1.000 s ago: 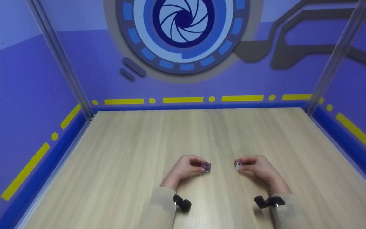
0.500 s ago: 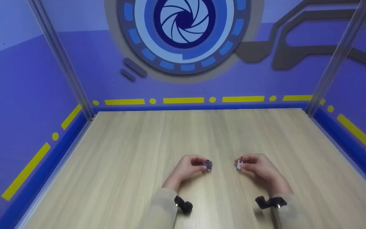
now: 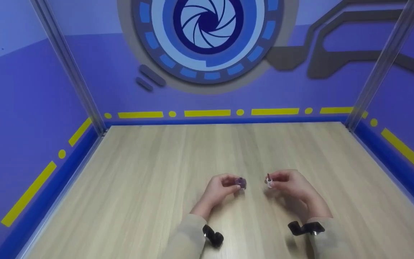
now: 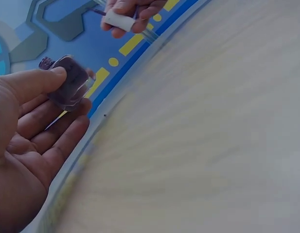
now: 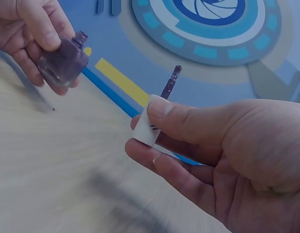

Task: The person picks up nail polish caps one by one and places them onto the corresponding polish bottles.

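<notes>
The dark glass bottle (image 4: 71, 87) is held up over the surface (image 3: 156, 162), pinched in the person's left grip (image 3: 217, 190), thumb across one broad face and fingers behind it, so a good part of the glass is covered from where I stand. Its threaded neck (image 5: 81, 37) is bare and points upward. Across a short gap, the right grip (image 3: 291, 184) pinches a white cap (image 5: 146, 126) between thumb and fingers; the thumb hides part of the cap, and a thin dark applicator (image 5: 171, 83) stands up out of it, tilted. The bottle and the cap are near each other but apart, with only open air between them. Nearer the person, a black bracket (image 3: 213, 236) sits at the left sleeve (image 3: 185, 237) and another black bracket (image 3: 306, 228) at the right sleeve (image 3: 331, 239). Blue-violet walls (image 3: 95, 72) close in the pale wood-grained surface, with a row of yellow dashes (image 3: 207, 113) low down, a large round emblem (image 3: 208, 22) facing me, and a metal post (image 3: 71, 72) at the far left corner.
</notes>
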### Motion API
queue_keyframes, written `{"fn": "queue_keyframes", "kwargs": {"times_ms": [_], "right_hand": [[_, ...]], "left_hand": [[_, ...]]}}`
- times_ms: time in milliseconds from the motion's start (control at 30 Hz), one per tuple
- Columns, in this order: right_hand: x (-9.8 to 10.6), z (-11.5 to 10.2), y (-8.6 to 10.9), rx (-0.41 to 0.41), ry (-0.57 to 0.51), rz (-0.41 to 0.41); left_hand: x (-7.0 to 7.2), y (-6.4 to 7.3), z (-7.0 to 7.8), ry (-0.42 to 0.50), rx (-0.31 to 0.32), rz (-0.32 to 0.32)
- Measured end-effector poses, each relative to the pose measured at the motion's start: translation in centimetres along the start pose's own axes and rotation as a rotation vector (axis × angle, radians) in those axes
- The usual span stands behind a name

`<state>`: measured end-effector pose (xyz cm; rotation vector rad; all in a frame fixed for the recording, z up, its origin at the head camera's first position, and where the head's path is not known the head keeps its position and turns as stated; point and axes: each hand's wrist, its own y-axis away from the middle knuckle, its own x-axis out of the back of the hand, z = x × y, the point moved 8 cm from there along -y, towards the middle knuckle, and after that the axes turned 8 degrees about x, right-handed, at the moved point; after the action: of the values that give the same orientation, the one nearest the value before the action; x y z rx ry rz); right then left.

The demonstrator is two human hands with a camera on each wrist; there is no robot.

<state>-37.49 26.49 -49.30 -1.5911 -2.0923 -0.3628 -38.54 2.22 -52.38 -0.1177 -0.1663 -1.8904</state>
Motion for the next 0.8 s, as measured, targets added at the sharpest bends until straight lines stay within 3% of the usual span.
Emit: {"fn": "queue_keyframes", "kwargs": {"times_ms": [167,333,800], "right_hand": [[-0.1,-1.6,-0.1,0.035,0.036,-0.018],[-0.2,-3.3,0.0,0.097,0.063,-0.021],[-1.0,-5.9,-0.1,0.147,0.172,0.024]], "left_hand": [[-0.5,0.0,0.0,0.031,0.0,0.013],[-1.0,0.0,-0.1,0.004,-0.02,0.004],[-1.2,0.1,0.2,-0.044,-0.047,-0.019]]}}
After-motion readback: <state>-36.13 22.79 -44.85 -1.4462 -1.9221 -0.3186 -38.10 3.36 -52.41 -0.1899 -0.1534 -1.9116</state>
